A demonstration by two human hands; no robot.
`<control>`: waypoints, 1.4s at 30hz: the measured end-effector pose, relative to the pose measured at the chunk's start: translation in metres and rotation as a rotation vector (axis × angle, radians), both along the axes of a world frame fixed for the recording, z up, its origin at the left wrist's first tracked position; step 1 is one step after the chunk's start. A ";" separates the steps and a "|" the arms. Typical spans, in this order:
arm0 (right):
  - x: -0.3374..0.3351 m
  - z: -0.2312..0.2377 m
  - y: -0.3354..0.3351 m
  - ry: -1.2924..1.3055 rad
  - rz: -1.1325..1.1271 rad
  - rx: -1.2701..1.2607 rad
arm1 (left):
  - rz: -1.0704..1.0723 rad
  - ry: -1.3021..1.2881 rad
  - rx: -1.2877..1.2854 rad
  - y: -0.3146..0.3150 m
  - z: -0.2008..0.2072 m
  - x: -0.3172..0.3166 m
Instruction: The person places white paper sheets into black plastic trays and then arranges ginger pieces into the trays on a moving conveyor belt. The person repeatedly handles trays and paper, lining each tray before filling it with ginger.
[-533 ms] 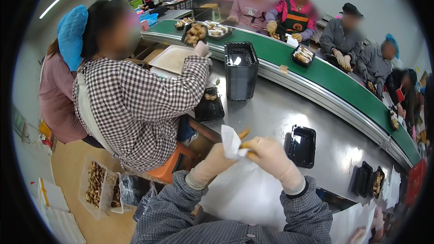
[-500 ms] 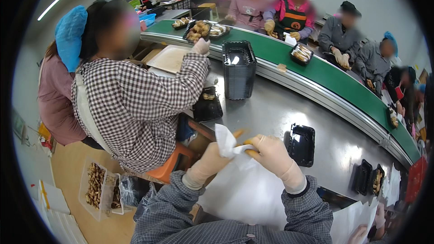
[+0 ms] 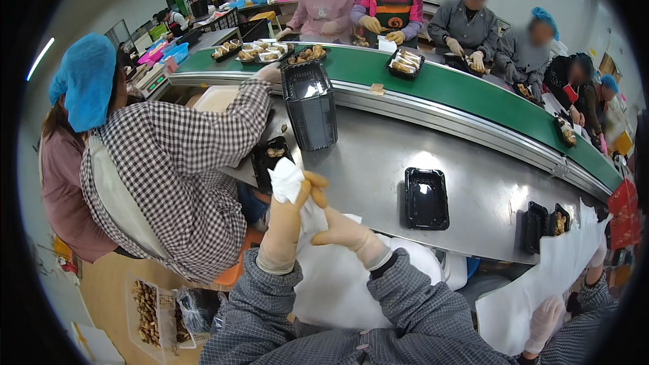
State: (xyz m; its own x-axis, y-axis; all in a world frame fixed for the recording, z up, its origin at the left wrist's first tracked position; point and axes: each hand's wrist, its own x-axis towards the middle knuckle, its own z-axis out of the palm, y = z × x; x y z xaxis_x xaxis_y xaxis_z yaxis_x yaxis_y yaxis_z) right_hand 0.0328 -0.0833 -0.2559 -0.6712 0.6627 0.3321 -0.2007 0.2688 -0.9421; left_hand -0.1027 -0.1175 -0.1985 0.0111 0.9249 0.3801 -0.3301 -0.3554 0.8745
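Note:
My left hand [image 3: 284, 220], in a pale glove with yellowed fingertips, is raised with its fingers wrapped round a crumpled white paper [image 3: 286, 180]. The paper sticks up beyond the fingers and also runs down below them. Against its lower part my right hand [image 3: 348, 235], gloved too, has its fingers closed. Whether anything lies inside the paper is hidden. Beneath both hands a white sheet [image 3: 345, 290] covers my lap. To the right on the steel table [image 3: 365, 155] stands an empty black plastic tray [image 3: 427, 199].
Ahead stands a tall stack of black trays [image 3: 311, 111], before a green conveyor belt [image 3: 473, 98] bearing filled trays. A co-worker in a checked top [image 3: 169, 162] sits close on my left. At lower right, another person's gloved hand [image 3: 544, 321] is near a white sheet [image 3: 534, 290].
My hands held the paper stretched between them; now the left is upright around it and the right has come in lower. The whole view has turned rightward.

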 end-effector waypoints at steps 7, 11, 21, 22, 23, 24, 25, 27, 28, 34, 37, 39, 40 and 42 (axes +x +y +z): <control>-0.004 0.031 0.016 -0.225 -0.020 0.031 | -0.103 -0.392 0.108 0.030 0.024 -0.019; 0.002 0.034 0.039 -0.061 -0.267 -0.121 | -0.021 0.160 0.098 0.058 0.004 -0.041; 0.012 0.055 0.062 0.290 -0.033 -0.099 | -0.439 -0.115 -0.329 0.021 0.018 -0.017; 0.016 0.057 0.065 0.289 0.005 -0.119 | -0.433 0.105 -0.232 0.026 0.019 -0.017; 0.021 0.058 0.070 0.288 0.042 -0.140 | -0.361 0.075 -0.333 0.020 0.021 -0.017; 0.024 0.063 0.074 0.297 0.079 -0.156 | -0.478 -0.187 -0.405 0.024 0.021 -0.019; 0.027 0.074 0.076 0.256 0.080 -0.202 | -0.590 -0.454 -0.472 0.030 0.019 -0.021; 0.025 0.076 0.092 0.047 -0.030 0.277 | -0.626 -0.711 -0.564 0.029 0.017 -0.019; 0.023 0.076 0.098 -0.060 -0.085 0.515 | -0.573 -0.552 -0.504 0.029 0.014 -0.015; -0.002 0.082 0.098 -0.040 -0.328 0.144 | 0.010 0.435 -0.031 0.072 -0.050 0.006; 0.026 0.065 0.118 -0.208 -0.122 -0.033 | 0.008 0.514 -0.005 0.087 -0.050 -0.016; 0.039 0.050 0.117 0.038 -0.101 -0.304 | 0.059 0.452 0.070 0.091 -0.041 -0.025; 0.044 0.043 0.113 0.161 -0.097 -0.437 | 0.124 0.597 0.105 0.095 -0.040 -0.027; 0.035 0.030 0.100 -0.009 -0.206 -0.307 | 0.185 0.417 0.105 0.103 -0.042 -0.012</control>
State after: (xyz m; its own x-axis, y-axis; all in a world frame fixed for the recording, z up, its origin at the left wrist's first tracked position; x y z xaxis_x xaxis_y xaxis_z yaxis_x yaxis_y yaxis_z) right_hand 0.0674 0.0170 -0.2263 -0.5155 0.8520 0.0910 -0.1628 0.0069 -0.9866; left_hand -0.1142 -0.0142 -0.2400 0.0213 0.8824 0.4701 0.1189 -0.4691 0.8751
